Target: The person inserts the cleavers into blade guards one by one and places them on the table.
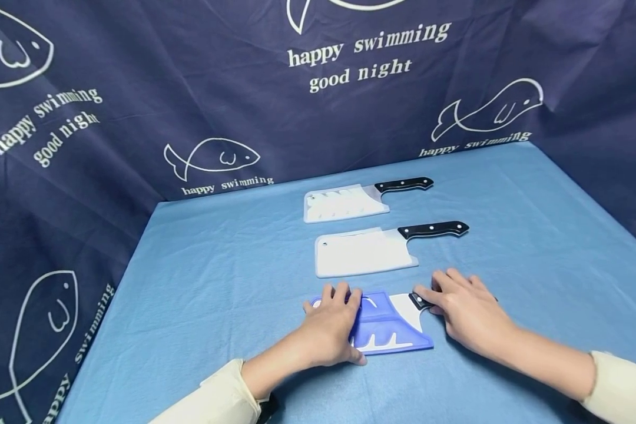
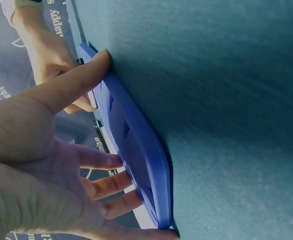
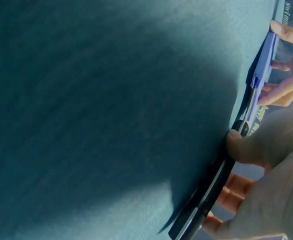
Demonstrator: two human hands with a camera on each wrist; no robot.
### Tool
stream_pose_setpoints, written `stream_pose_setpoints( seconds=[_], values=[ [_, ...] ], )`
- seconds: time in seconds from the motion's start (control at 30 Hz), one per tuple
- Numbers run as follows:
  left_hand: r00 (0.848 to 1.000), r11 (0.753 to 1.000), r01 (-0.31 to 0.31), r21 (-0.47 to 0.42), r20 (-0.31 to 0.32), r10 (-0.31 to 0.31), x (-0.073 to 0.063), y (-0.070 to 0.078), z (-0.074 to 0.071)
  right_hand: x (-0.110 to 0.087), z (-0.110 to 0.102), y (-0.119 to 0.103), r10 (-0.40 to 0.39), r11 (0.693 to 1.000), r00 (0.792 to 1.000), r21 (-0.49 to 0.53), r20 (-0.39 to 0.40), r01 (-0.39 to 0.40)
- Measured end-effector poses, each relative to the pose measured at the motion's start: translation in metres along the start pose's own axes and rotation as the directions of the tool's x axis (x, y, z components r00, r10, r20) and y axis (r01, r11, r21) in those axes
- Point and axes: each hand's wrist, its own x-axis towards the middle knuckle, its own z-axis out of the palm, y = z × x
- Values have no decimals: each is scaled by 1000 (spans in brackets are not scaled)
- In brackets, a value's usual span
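Note:
A cleaver lies on the table nearest the person, its blade mostly inside a blue blade cover [image 1: 389, 324] with white cut-out shapes. Across the cover's left part, my left hand [image 1: 325, 333] grips it, thumb at the near edge and fingertips at the far side. The left wrist view shows the cover's near edge [image 2: 141, 130] lying along the cloth under the thumb. My right hand [image 1: 469, 309] holds the black handle [image 3: 214, 185], hiding most of it from the head view. Between cover and handle, a bare piece of the blade [image 1: 407, 307] shows.
Beyond the hands lie two more black-handled cleavers in whitish covers, a middle cleaver [image 1: 365, 253] and a far cleaver [image 1: 344, 204], handles to the right. Blue cloth [image 1: 217, 265] covers the table. Dark fish-print curtains [image 1: 217, 88] hang at its back and sides.

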Motion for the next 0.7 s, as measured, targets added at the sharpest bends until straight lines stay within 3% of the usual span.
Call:
stream_pose_setpoints(
  seconds=[0.23,0.37,0.47,0.57,0.7],
  values=[
    [998,999,10,-39,-64,-12,-6,-1,5,-2,-6,3,-22,999,999,38,29,20],
    [992,994,36,-101,-118,-48,-9,-8,0,-1,-16,14,-25,995,1000,99,10,23],
    [978,984,63,-169,-188,-95,-11,-23,-8,0,-24,32,-4,993,998,114,-61,11],
    [956,969,86,-234,-255,-146,-14,-47,-19,-1,-33,56,69,992,992,111,-106,-57],
    [932,943,141,-302,-281,-229,-18,-81,-36,-6,-42,93,210,974,976,104,-55,-203]
  ],
)
